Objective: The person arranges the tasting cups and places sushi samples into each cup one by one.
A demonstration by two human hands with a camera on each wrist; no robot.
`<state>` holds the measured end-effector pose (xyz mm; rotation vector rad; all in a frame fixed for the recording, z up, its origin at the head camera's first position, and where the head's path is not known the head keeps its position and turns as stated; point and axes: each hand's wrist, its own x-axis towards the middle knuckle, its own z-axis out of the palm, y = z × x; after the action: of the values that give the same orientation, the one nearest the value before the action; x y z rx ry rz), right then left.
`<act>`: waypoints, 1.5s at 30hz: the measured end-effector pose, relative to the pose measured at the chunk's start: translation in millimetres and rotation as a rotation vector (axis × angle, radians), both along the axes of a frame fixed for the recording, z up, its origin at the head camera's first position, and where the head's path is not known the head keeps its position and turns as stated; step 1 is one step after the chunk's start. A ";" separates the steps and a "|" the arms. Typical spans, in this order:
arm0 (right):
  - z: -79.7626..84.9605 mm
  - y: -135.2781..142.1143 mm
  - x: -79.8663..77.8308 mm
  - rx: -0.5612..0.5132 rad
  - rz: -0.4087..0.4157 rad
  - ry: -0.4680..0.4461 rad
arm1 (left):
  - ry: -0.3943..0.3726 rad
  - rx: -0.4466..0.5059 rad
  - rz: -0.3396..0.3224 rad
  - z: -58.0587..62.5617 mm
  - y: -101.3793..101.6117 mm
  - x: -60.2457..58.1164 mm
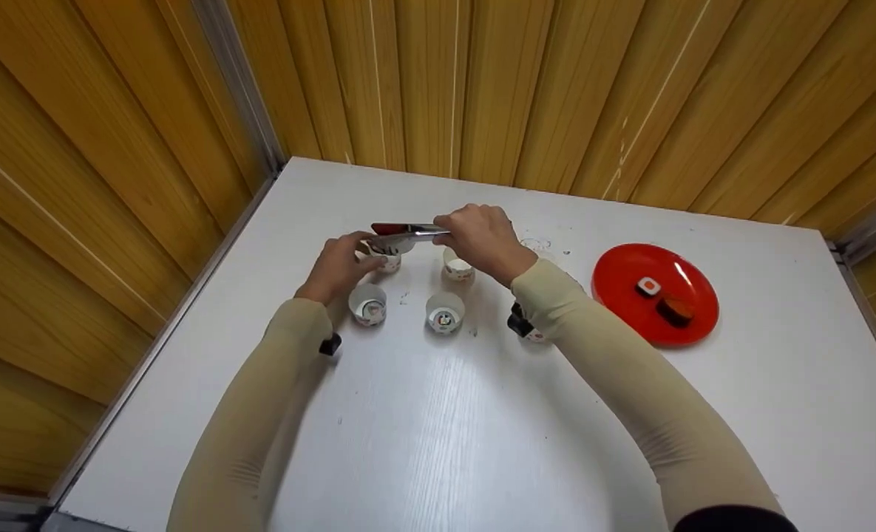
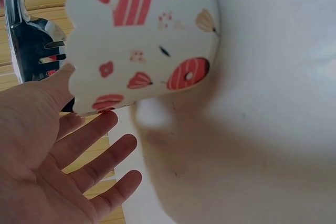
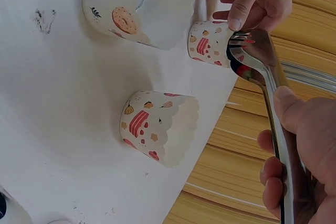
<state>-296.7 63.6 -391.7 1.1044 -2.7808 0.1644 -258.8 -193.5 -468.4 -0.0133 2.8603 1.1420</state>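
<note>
My left hand (image 1: pixel 338 267) pinches the scalloped rim of a paper baking cup (image 2: pixel 142 40) between thumb and forefinger, the other fingers extended. This white cup, printed with red cake slices and doughnuts, stands at the back left of the group. My right hand (image 1: pixel 482 236) grips metal serving tongs (image 3: pixel 275 98), with a slotted, fork-like end on one arm and a spoon-like end on the other. In the right wrist view the tong ends meet the cup's mouth. Red shows by the slots; I cannot tell whether the tongs hold something.
Nearby stand more paper cups: front left (image 1: pixel 369 305), a front middle cup (image 1: pixel 445 324) with a small dark-and-white thing at its bottom, and back middle (image 1: pixel 458 267). Another is partly hidden under my right wrist. A red plate (image 1: pixel 622 314) bears two sushi-like pieces (image 1: pixel 648 286).
</note>
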 end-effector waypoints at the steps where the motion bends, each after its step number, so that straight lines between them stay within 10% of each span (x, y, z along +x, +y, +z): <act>1: -0.5 0.2 0.0 -0.002 0.003 0.006 | 0.006 -0.002 -0.005 0.0 0.1 0.0; 45: -2.0 31.5 1.1 -0.008 -0.069 0.007 | -0.068 -0.051 0.022 -1.9 5.0 -6.6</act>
<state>-295.6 95.0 -393.7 1.0042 -2.8045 0.1634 -265.4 -188.5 -470.3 -0.0843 2.8354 1.0508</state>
